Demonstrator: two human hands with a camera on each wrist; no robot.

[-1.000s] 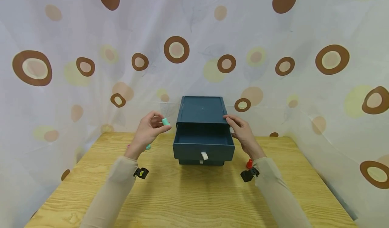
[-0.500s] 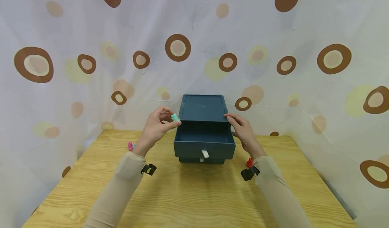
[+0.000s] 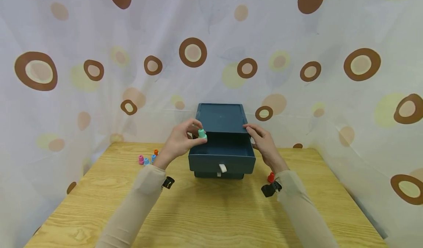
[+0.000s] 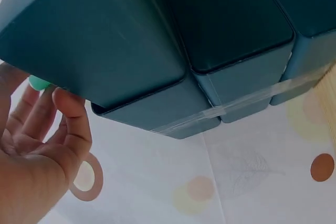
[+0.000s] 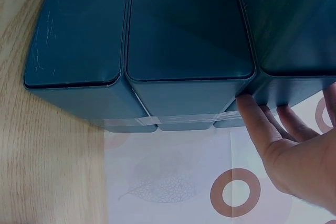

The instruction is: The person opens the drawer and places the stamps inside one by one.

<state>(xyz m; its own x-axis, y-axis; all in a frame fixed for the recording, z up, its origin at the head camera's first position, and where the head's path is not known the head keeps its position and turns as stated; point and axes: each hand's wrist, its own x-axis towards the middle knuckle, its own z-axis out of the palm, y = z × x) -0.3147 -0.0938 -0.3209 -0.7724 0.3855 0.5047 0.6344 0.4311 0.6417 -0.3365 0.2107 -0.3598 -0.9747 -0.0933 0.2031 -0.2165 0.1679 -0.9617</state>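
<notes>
My left hand (image 3: pixel 181 142) pinches a small mint-green stepped peg (image 3: pixel 201 133) between thumb and fingers. It holds the peg over the left side of the pulled-out top drawer (image 3: pixel 205 164) of a dark blue cabinet (image 3: pixel 220 117). In the left wrist view, only a bit of the green peg (image 4: pixel 38 83) shows past the drawer. My right hand (image 3: pixel 265 143) rests against the cabinet's right side, a fingertip at the edge of the top. Seen from the right wrist, its fairly straight fingers (image 5: pixel 257 119) touch the side wall below the top drawer.
Several pegs, among them a pink peg (image 3: pixel 141 160), a blue peg (image 3: pixel 153 158) and an orange peg (image 3: pixel 156 151), stand on the wooden table (image 3: pixel 211 211) at the left. A red peg (image 3: pixel 271 177) stands near the right wrist. A patterned curtain (image 3: pixel 211 82) hangs behind.
My left hand has moved right with the green peg, from beside the cabinet to over the drawer, and the peg has turned upright. The right hand has stayed in place.
</notes>
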